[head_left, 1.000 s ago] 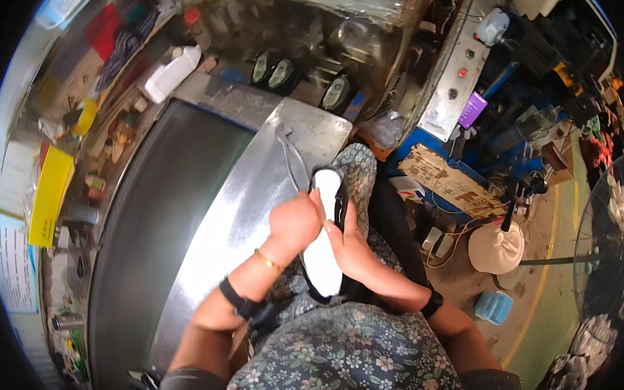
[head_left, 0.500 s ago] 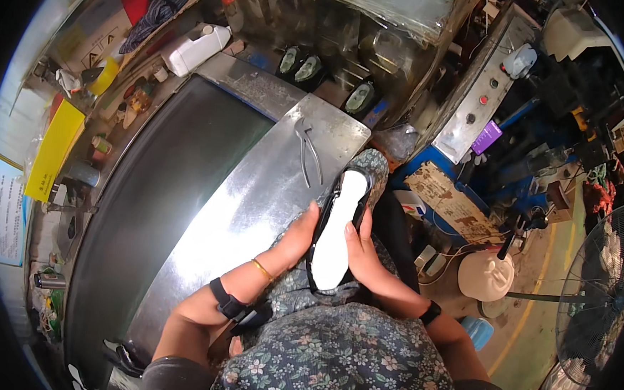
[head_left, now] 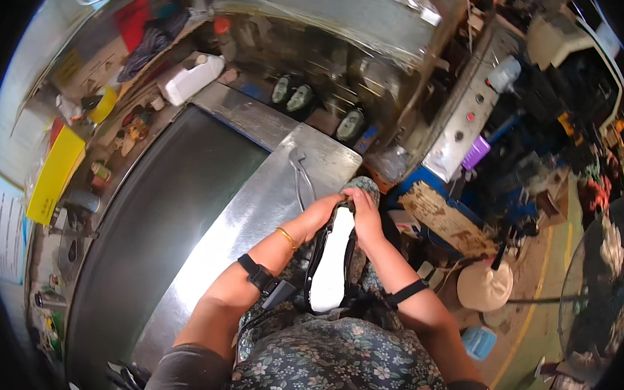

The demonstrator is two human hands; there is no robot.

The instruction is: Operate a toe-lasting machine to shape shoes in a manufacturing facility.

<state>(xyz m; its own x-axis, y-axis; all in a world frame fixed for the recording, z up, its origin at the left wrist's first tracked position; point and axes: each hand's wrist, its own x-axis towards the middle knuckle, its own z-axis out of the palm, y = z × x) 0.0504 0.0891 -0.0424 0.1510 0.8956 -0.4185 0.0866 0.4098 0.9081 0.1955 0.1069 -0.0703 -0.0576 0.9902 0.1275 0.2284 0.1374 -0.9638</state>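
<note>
A black shoe with a long white sole (head_left: 331, 264) lies sole up over my lap, its length pointing away from me. My left hand (head_left: 321, 215) wraps the far end from the left, and my right hand (head_left: 365, 216) closes round the same end from the right. The fingers of both hands meet over the tip and hide it. The near end rests against the floral apron (head_left: 338, 354). Left of the hands, a pair of metal pincers (head_left: 300, 173) lies on the shiny metal bench top (head_left: 242, 223).
A dark conveyor belt (head_left: 160, 221) runs along the left. Several shoe-shaped pieces (head_left: 350, 125) stand beyond the bench. A white jug (head_left: 190, 79) is far left. On the right are a control panel (head_left: 467, 111), a beige canister (head_left: 485, 284) and a fan (head_left: 596, 284).
Both hands have slid from the shoe's sides to its far end, where they now meet. The shoe has shifted slightly toward me, and the whole view has tilted a little.
</note>
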